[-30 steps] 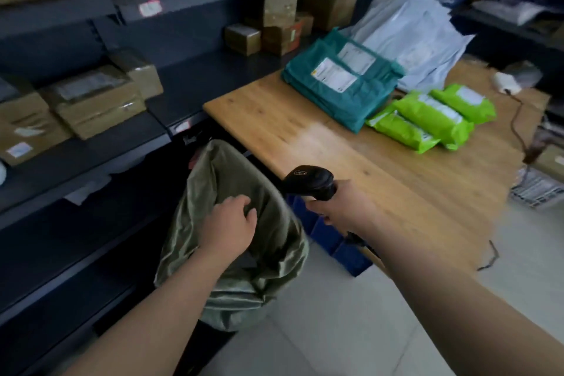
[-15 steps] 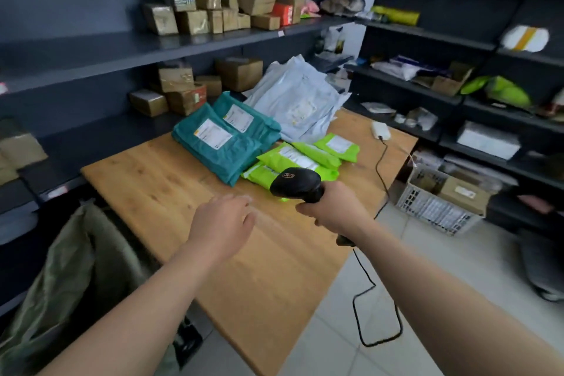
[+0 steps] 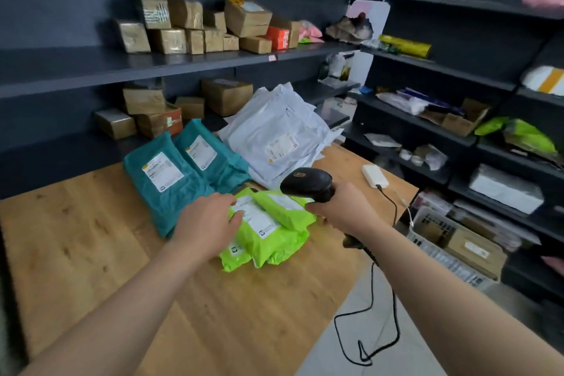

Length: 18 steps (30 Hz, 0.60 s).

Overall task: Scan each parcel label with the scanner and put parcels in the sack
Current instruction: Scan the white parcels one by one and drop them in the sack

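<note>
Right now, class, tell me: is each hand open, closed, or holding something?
Left hand: open, fingers at the green parcel.
Right hand: closed round the scanner.
</note>
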{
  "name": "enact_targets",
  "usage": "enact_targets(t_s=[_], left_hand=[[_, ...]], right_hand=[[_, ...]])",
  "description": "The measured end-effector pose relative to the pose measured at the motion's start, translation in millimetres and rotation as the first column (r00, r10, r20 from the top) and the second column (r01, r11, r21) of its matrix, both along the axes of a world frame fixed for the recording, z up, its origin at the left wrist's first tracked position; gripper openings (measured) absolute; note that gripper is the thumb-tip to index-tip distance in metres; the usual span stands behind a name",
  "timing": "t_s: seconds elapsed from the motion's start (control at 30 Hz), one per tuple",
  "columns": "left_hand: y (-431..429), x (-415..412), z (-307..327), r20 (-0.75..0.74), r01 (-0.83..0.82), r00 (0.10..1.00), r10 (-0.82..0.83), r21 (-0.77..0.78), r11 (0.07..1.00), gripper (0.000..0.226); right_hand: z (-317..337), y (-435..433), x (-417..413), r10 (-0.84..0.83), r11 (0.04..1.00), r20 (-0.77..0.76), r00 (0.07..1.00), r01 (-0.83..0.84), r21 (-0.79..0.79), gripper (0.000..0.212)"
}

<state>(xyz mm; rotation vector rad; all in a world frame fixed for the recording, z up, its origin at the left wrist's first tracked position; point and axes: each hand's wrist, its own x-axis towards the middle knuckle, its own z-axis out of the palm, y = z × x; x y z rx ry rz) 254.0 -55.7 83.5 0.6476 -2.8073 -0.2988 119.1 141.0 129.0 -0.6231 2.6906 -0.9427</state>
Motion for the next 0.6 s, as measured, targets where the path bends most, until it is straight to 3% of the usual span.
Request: enact_targets(t_s=[0.3,0.6], left_hand=[[-1.7,-142.9,7.0,0.034,-0.072,0.997,0.07,0.074,0.995,0.028],[-18.3,-266.1,-36.8,0.106,-0.304,0.951,0.29,0.16,0.939,0.031]], right_hand=[[4.2,-25.0,-155.1,0.044,0.993,0.097,0.994,-0.033,-0.111,0.023],[-32.8,-70.8,-306.6,0.108,0.983,0.169,0.98,-0.08,-0.166,0.029]])
